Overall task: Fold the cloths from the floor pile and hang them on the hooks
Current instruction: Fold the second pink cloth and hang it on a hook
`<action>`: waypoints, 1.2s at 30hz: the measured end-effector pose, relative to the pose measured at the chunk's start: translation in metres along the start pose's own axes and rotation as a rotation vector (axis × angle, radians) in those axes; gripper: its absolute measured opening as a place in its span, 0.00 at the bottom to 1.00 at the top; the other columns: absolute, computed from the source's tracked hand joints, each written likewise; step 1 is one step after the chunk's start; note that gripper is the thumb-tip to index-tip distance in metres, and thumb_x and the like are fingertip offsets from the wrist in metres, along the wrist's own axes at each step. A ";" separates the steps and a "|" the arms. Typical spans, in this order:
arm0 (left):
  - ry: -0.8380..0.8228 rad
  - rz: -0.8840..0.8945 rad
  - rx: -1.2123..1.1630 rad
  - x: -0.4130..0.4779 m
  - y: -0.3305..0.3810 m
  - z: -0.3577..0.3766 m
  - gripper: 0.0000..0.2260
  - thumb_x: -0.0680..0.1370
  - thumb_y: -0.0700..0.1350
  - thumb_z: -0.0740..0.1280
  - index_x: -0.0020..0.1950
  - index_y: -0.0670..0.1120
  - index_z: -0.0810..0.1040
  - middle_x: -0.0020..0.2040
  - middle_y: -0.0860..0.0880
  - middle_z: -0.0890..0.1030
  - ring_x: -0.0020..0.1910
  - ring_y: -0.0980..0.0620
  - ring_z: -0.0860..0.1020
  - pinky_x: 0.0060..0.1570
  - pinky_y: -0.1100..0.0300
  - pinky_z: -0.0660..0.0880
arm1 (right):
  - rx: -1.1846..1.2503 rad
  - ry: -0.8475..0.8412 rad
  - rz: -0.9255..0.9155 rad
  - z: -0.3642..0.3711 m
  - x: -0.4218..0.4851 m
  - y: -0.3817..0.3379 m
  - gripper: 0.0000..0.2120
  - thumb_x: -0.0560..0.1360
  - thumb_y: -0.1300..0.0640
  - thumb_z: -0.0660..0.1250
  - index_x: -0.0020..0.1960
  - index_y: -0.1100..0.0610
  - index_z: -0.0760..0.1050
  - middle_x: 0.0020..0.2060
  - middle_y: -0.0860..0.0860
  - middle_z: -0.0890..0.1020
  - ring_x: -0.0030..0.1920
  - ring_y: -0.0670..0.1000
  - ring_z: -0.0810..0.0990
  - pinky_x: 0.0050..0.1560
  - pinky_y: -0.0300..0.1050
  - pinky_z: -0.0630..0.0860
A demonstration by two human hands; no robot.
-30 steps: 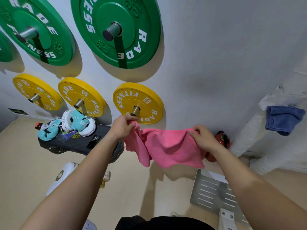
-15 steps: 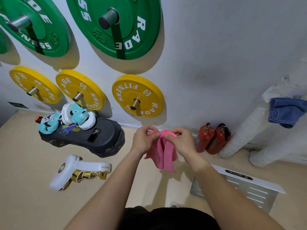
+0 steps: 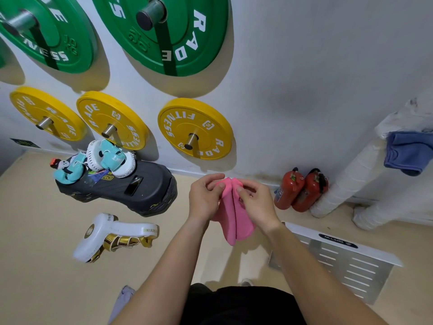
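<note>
Pink cloth: position and state? (A)

Held in the air in front of the body, above the floor and near the foot of the wall. One second ago it was stretched wide between the hands. Now its top corners meet and it hangs doubled, in a narrow strip. (B)

Hands? (A)

Left hand and right hand have come together at the top edge, fingertips almost meeting. Each pinches the cloth between thumb and fingers. (B)

Meaning for the task? (A)

Judgement: first fold made. Next is either a second fold or the hanging. A blue cloth already hangs at the right, by the wrapped pipe; no hook can be made out there. A pale cloth lies on the floor at lower left, so probably more remain. (B)
</note>
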State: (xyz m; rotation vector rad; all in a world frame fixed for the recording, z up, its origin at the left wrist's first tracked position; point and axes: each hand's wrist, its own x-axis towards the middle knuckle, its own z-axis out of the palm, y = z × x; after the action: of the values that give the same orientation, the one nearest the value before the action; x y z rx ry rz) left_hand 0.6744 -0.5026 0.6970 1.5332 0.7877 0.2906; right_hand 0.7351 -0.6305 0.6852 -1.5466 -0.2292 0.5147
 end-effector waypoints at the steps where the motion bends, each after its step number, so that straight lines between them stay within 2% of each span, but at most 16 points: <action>1: 0.015 0.007 0.003 0.000 0.000 0.001 0.08 0.76 0.37 0.70 0.49 0.49 0.82 0.40 0.46 0.86 0.43 0.47 0.84 0.53 0.45 0.81 | 0.033 0.015 0.007 0.000 -0.001 -0.001 0.09 0.78 0.60 0.69 0.48 0.47 0.83 0.45 0.44 0.87 0.48 0.44 0.85 0.51 0.41 0.80; 5: 0.031 0.020 -0.030 -0.003 0.002 0.003 0.04 0.74 0.38 0.73 0.45 0.45 0.82 0.37 0.43 0.85 0.39 0.47 0.82 0.50 0.43 0.80 | 0.051 0.056 -0.006 0.001 0.001 -0.003 0.06 0.74 0.63 0.72 0.48 0.54 0.84 0.43 0.50 0.87 0.46 0.49 0.86 0.49 0.39 0.80; 9: 0.046 0.028 -0.021 -0.006 0.007 0.007 0.03 0.73 0.38 0.75 0.43 0.45 0.85 0.40 0.47 0.86 0.42 0.50 0.83 0.49 0.47 0.81 | 0.035 0.060 -0.019 0.004 0.002 -0.005 0.07 0.74 0.63 0.73 0.45 0.52 0.83 0.42 0.50 0.87 0.44 0.48 0.86 0.47 0.37 0.79; 13: 0.045 0.013 -0.036 -0.004 0.008 0.005 0.03 0.72 0.41 0.76 0.44 0.47 0.86 0.40 0.47 0.86 0.45 0.44 0.84 0.50 0.45 0.82 | 0.025 0.058 -0.034 0.007 0.000 -0.006 0.07 0.74 0.64 0.72 0.47 0.54 0.84 0.41 0.48 0.87 0.43 0.46 0.86 0.44 0.35 0.79; 17: 0.049 -0.004 -0.077 -0.007 0.013 0.005 0.04 0.75 0.38 0.73 0.48 0.44 0.85 0.40 0.43 0.85 0.36 0.49 0.83 0.44 0.52 0.81 | 0.055 0.051 -0.050 0.009 -0.003 -0.012 0.05 0.75 0.66 0.71 0.48 0.59 0.84 0.39 0.49 0.86 0.39 0.44 0.85 0.38 0.31 0.77; 20: -0.006 0.014 -0.071 -0.008 0.015 0.002 0.09 0.78 0.36 0.67 0.53 0.45 0.84 0.46 0.42 0.85 0.41 0.47 0.85 0.47 0.54 0.82 | -0.036 0.067 -0.087 0.006 -0.001 -0.013 0.04 0.75 0.61 0.72 0.48 0.56 0.84 0.40 0.46 0.86 0.42 0.43 0.85 0.43 0.34 0.78; 23: -0.081 0.054 0.001 -0.007 0.015 -0.004 0.08 0.76 0.39 0.72 0.52 0.50 0.85 0.48 0.47 0.86 0.47 0.45 0.85 0.52 0.49 0.82 | -0.091 0.034 -0.094 0.000 0.004 -0.011 0.05 0.75 0.60 0.72 0.48 0.53 0.85 0.42 0.46 0.87 0.45 0.45 0.85 0.50 0.41 0.80; 25: -0.088 0.059 0.051 -0.008 0.017 -0.005 0.06 0.75 0.41 0.74 0.50 0.48 0.86 0.46 0.48 0.86 0.46 0.48 0.85 0.51 0.50 0.82 | -0.092 0.020 -0.085 -0.001 0.005 -0.009 0.05 0.75 0.61 0.72 0.48 0.53 0.85 0.43 0.47 0.87 0.45 0.47 0.85 0.51 0.43 0.80; 29: -0.033 0.103 0.130 -0.010 0.023 -0.003 0.03 0.73 0.39 0.75 0.45 0.45 0.86 0.40 0.46 0.85 0.37 0.52 0.82 0.42 0.54 0.80 | -0.076 0.003 -0.084 -0.001 0.003 -0.010 0.06 0.75 0.63 0.71 0.47 0.54 0.85 0.42 0.49 0.87 0.44 0.48 0.86 0.50 0.45 0.81; 33: -0.036 0.166 0.183 -0.010 0.025 -0.004 0.02 0.73 0.41 0.75 0.43 0.47 0.85 0.37 0.49 0.84 0.38 0.49 0.83 0.45 0.48 0.82 | -0.087 -0.031 -0.114 -0.004 0.000 -0.015 0.08 0.75 0.62 0.70 0.46 0.50 0.84 0.43 0.48 0.87 0.46 0.49 0.85 0.52 0.47 0.81; 36: -0.024 0.174 0.185 -0.011 0.027 -0.004 0.01 0.73 0.43 0.75 0.43 0.47 0.85 0.37 0.49 0.84 0.39 0.45 0.83 0.44 0.46 0.82 | -0.079 -0.054 -0.128 -0.005 -0.003 -0.020 0.07 0.75 0.61 0.71 0.46 0.50 0.84 0.42 0.47 0.87 0.45 0.49 0.85 0.51 0.43 0.80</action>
State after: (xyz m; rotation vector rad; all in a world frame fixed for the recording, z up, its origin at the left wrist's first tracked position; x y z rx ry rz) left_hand 0.6723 -0.5051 0.7265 1.7807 0.6778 0.3348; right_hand 0.7386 -0.6355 0.7053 -1.5846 -0.3910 0.4512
